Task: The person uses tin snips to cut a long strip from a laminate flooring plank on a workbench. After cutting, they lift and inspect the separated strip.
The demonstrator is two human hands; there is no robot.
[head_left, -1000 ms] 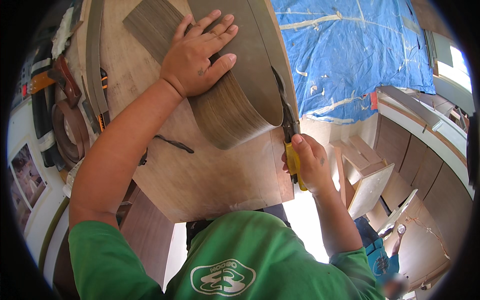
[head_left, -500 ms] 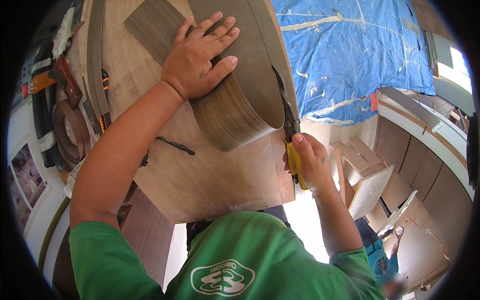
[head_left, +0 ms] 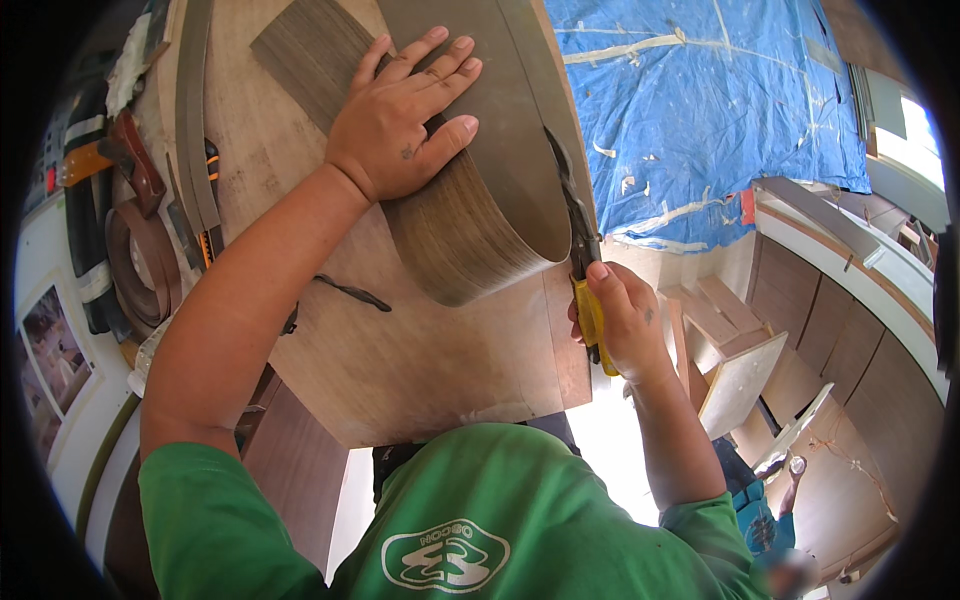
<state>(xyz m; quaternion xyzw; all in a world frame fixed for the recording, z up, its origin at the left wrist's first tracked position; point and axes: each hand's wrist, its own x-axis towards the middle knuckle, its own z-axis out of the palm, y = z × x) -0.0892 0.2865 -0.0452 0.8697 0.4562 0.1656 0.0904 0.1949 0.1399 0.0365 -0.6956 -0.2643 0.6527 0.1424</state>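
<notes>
A sheet of wood-grain laminate (head_left: 465, 245) is curled over on the board, its grain side outward and its plain grey-brown underside (head_left: 500, 95) facing up. Fingers spread, my left hand (head_left: 400, 130) presses flat on the curled part. My right hand (head_left: 625, 315) is wrapped round the yellow handles of metal snips (head_left: 577, 210) at the board's right side. The dark blades lie along the sheet's right edge, where a thin line runs up the underside. Whether the blades are parted is hard to make out.
The wooden board (head_left: 420, 375) bears a dark twisted strip (head_left: 352, 292) and an orange-and-black cutter (head_left: 211, 160). Rolled brown edging (head_left: 135, 265) hangs at the left. A blue tarp (head_left: 710, 110) covers the area at right. Cabinet parts (head_left: 735, 370) and another person (head_left: 765, 520) are lower right.
The curled sheet and the snips have shifted very slightly to the right. My left hand stays pressed on the sheet, and my right hand keeps its grip.
</notes>
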